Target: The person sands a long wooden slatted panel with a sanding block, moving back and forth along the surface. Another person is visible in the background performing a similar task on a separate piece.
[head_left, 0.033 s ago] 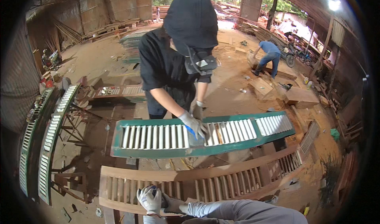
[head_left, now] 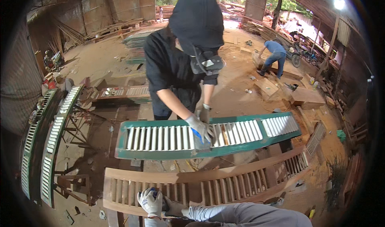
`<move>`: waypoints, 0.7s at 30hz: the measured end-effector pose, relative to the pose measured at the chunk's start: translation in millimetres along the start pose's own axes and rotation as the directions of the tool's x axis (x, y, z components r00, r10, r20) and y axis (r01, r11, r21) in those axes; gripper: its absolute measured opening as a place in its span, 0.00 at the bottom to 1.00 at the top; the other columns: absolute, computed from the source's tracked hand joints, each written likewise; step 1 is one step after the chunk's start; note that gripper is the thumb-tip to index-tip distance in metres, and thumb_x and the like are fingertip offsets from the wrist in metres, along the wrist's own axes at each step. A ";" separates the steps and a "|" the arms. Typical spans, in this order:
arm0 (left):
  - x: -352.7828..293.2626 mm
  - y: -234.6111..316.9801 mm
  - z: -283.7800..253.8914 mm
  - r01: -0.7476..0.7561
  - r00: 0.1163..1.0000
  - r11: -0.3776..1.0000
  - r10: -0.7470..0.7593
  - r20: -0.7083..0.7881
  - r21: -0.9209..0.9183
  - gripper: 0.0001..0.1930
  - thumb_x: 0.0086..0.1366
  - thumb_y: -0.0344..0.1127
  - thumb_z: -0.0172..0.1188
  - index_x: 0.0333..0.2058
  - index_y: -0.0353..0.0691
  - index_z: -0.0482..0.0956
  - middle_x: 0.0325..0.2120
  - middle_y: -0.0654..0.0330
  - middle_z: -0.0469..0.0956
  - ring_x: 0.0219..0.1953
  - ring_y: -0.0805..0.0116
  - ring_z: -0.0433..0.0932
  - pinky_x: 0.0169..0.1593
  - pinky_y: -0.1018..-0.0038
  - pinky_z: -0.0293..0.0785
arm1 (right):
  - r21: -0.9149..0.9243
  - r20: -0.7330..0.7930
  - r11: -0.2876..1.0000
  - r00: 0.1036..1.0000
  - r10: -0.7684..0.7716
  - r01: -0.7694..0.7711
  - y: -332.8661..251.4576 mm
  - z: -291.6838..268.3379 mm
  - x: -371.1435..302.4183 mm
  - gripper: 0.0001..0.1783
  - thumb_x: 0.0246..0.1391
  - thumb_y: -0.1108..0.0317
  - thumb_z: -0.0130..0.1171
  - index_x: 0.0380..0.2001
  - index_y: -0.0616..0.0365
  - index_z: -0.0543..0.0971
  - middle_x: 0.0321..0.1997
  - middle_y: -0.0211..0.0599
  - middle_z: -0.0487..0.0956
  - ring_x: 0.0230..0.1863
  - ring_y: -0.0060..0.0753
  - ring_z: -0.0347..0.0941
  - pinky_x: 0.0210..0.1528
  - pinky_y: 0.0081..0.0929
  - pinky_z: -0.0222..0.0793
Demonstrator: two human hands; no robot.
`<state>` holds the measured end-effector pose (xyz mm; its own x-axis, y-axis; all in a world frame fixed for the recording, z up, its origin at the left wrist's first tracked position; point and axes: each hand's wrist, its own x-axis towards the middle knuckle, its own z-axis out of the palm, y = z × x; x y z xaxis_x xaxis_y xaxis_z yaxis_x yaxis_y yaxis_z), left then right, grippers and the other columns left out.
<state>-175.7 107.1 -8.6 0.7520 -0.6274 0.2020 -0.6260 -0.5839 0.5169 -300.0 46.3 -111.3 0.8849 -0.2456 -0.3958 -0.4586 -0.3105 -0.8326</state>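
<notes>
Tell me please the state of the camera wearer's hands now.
Left hand: closed on a small dark object.
Right hand: partly hidden, cannot be told.

Lamp (head_left: 339, 4) glaring up right; blue-shirted person (head_left: 276, 55) bent beside timber (head_left: 290, 74); motorbike (head_left: 296, 58), probably, just beyond; planks (head_left: 114, 30) along corrugated wall (head_left: 137, 4).

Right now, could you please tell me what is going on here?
The person's gloved left hand is curled over a small dark item on a bare-wood slatted panel; the right hand is beside it, its grip unclear. Across from there, a hooded co-worker leans over a green-framed panel with white slats, a gloved hand down on it. Farther back, someone in a blue shirt stoops by wooden blocks.
</notes>
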 end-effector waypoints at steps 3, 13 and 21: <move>25.2 -62.8 -12.0 0.005 0.995 0.989 0.010 -0.096 0.149 0.18 0.54 0.44 0.68 0.41 0.42 0.86 0.47 0.54 0.83 0.55 0.53 0.76 0.66 0.53 0.62 | 0.095 -0.066 0.995 0.997 -0.027 0.034 -47.8 36.8 37.9 0.62 0.52 0.54 0.65 0.75 0.70 0.36 0.58 0.71 0.77 0.60 0.65 0.76 0.63 0.44 0.71; 82.4 -175.2 -93.6 0.343 0.939 0.938 -0.342 -0.019 0.060 0.42 0.48 0.40 0.72 0.63 0.41 0.67 0.60 0.46 0.67 0.60 0.42 0.70 0.62 0.55 0.71 | 0.508 0.059 0.855 0.987 -0.152 0.102 -135.3 114.2 158.7 0.59 0.60 0.43 0.67 0.76 0.66 0.45 0.71 0.46 0.68 0.66 0.36 0.67 0.69 0.33 0.63; 42.7 -219.9 -158.7 0.305 0.950 0.952 -0.307 0.060 0.032 0.34 0.46 0.36 0.70 0.56 0.43 0.73 0.57 0.51 0.71 0.56 0.46 0.75 0.58 0.56 0.75 | -0.533 -0.546 0.845 0.747 -0.379 0.040 -46.1 0.6 59.1 0.30 0.48 0.57 0.71 0.53 0.56 0.75 0.51 0.49 0.76 0.56 0.60 0.72 0.60 0.54 0.66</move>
<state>26.8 290.5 18.4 0.8939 -0.4479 -0.0169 -0.3728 -0.7638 0.5270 -226.5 46.7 -96.6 0.7904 -0.5672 0.2314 -0.3962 -0.7614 -0.5131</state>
